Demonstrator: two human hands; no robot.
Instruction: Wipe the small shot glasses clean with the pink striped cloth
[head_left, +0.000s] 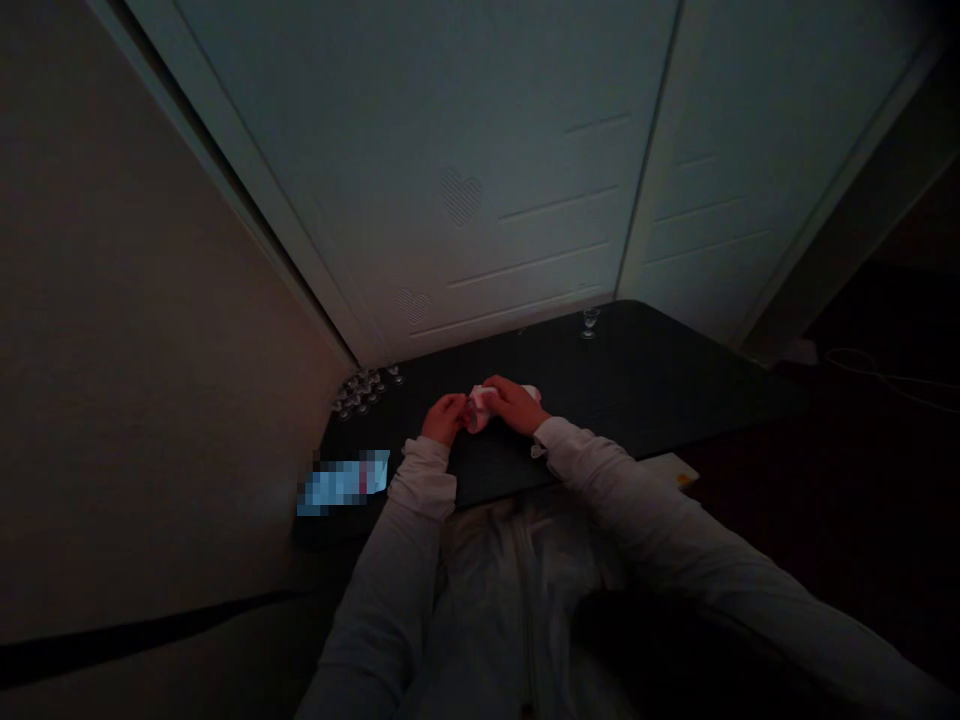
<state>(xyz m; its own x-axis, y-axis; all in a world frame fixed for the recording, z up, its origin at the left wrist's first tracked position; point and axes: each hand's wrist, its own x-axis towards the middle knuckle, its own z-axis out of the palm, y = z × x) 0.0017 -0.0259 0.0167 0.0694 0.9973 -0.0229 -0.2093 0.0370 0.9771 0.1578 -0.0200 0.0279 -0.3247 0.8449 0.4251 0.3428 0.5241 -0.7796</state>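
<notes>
Over the middle of the dark table, both my hands are close together around a pale cloth or tissue. My left hand is closed with its fingers pinched around a small stemmed glass, of which only a dim, clear edge shows. Wrapped over the white cloth, my right hand presses it against the glass. Some of the cloth also sticks out beyond the right hand. Dim light hides the exact fingertip contact.
Several small stemmed glasses stand clustered at the table's left back corner. One more glass stands upright near the back right. A blurred, light-blue packet lies at the left front of the black table. White panel doors rise behind.
</notes>
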